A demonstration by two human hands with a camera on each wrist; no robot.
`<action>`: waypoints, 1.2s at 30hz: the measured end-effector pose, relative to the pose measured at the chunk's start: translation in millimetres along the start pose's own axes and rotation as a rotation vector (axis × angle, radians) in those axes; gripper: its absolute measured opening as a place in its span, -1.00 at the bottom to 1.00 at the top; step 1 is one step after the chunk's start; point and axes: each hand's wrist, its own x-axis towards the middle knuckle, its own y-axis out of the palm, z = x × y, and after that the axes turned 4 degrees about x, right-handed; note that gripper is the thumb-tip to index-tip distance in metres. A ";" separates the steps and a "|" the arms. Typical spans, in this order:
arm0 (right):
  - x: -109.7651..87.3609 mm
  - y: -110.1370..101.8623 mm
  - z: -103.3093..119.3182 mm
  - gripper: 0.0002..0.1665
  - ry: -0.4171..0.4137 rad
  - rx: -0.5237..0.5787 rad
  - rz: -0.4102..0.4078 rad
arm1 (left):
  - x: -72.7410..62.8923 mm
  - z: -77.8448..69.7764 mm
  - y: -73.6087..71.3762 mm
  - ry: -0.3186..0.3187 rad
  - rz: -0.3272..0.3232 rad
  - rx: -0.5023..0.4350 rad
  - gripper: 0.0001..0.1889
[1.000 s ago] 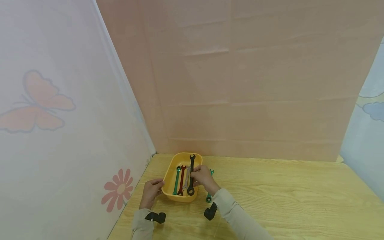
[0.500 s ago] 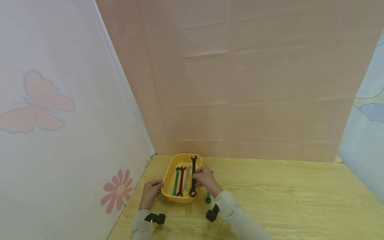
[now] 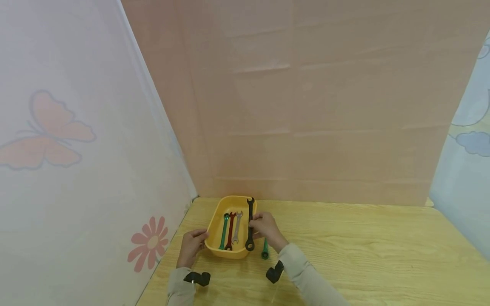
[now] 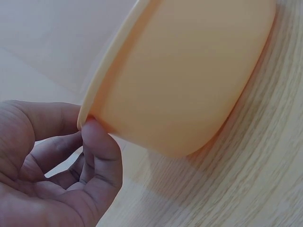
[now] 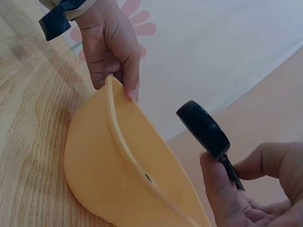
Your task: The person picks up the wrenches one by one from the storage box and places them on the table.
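My left hand [image 3: 190, 247] pinches the rim of a yellow plastic basin [image 3: 230, 254] at its near left corner; in the left wrist view thumb and finger clasp that rim. Inside the basin lie a green wrench [image 3: 223, 233], a red wrench [image 3: 230, 229] and a silver wrench [image 3: 237, 227], side by side. A longer black wrench [image 3: 250, 211] is pinched mid-shaft by my right hand [image 3: 269, 230], raised above the basin's right rim. The right wrist view shows its ring end [image 5: 203, 127] clear of the rim. Another green wrench [image 3: 265, 253] lies on the table, partly hidden behind my right hand.
The basin stands on a wood-grain table [image 3: 356, 246], near its left and back edges. A pale printed curtain [image 3: 95, 191] borders the left side, and a pinkish-tan sheet [image 3: 306, 161] hangs behind. Bare wood extends to the right.
My right hand has carried the black wrench rightward, from over the basin's interior to its right rim. The left hand keeps its pinch on the basin.
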 end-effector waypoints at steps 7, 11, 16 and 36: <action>-3.6 -5.9 0.8 -0.85 -0.007 -0.009 0.004 | -3.6 -1.3 2.0 -0.007 -0.015 -0.006 -0.67; -5.7 -9.2 3.7 -0.76 -0.007 0.008 -0.007 | -2.8 -1.6 1.3 -0.008 -0.014 -0.012 -0.67; -6.9 -12.8 5.3 -0.73 -0.003 0.019 -0.008 | -2.4 -0.5 1.3 -0.007 -0.015 -0.021 -0.68; -8.2 -24.3 -2.5 -0.76 0.014 -0.005 -0.060 | -3.1 0.2 -0.4 -0.019 -0.016 -0.023 -0.67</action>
